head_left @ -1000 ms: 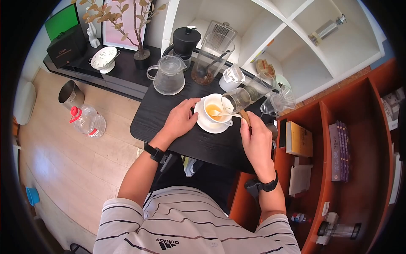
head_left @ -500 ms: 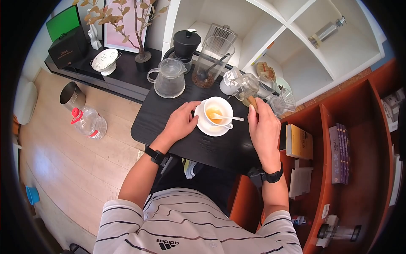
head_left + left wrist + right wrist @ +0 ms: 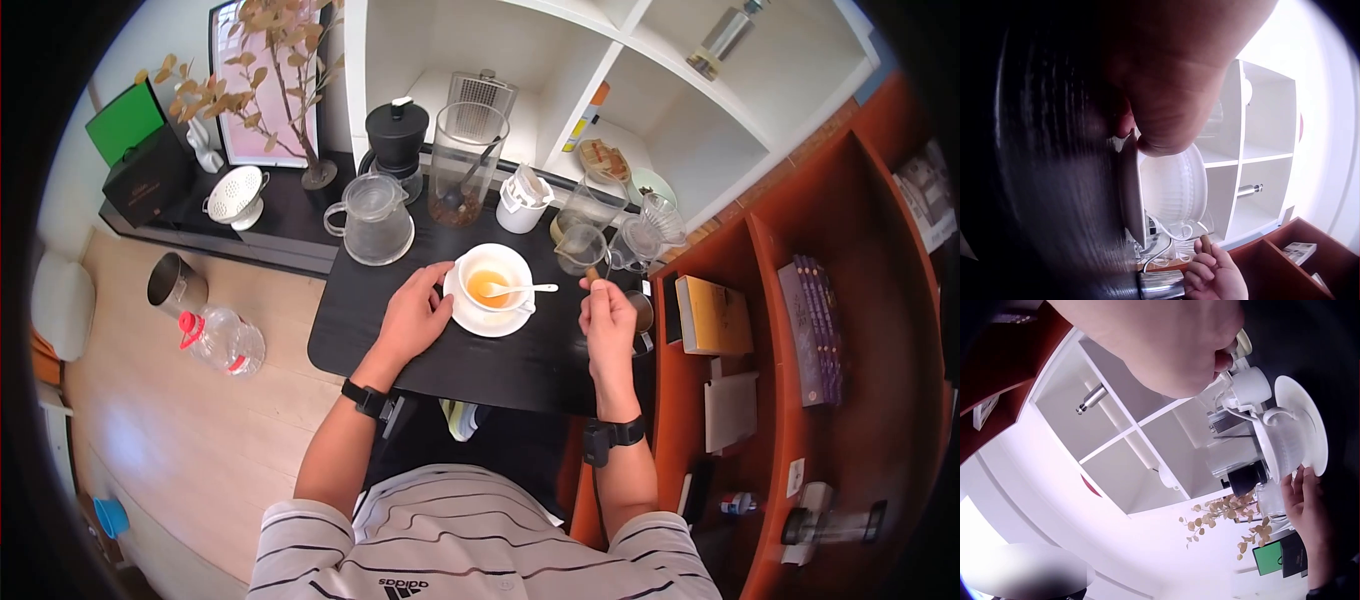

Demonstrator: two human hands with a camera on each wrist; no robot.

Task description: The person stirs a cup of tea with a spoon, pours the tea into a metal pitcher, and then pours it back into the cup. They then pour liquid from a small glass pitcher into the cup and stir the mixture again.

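A white cup [image 3: 512, 268] with amber liquid [image 3: 482, 284] stands on a white saucer [image 3: 478, 322]. Inside it leans a white spoon [image 3: 540, 288], its handle lying over the right rim. My left hand [image 3: 413, 318] pinches the saucer's left edge; the left wrist view shows thumb above and a finger below the rim. To the right of the cup, my right hand [image 3: 608, 318] grips the wooden handle [image 3: 592, 273] of a small glass pitcher [image 3: 580, 247]. The glass looks see-through, near the tabletop. In the right wrist view the hand covers most of the pitcher.
Along the back of the black table [image 3: 400, 340] stand a glass server [image 3: 375, 225], a black grinder [image 3: 397, 140], a tall glass cylinder [image 3: 465, 160], a white mug with a drip bag [image 3: 522, 205] and a glass dripper [image 3: 645, 238]. A metal cup [image 3: 640, 308] sits at the right edge.
My right hand has carried the glass pitcher from over the cup off to the right and lowered it. My left hand stays at the saucer. The head view has shifted.
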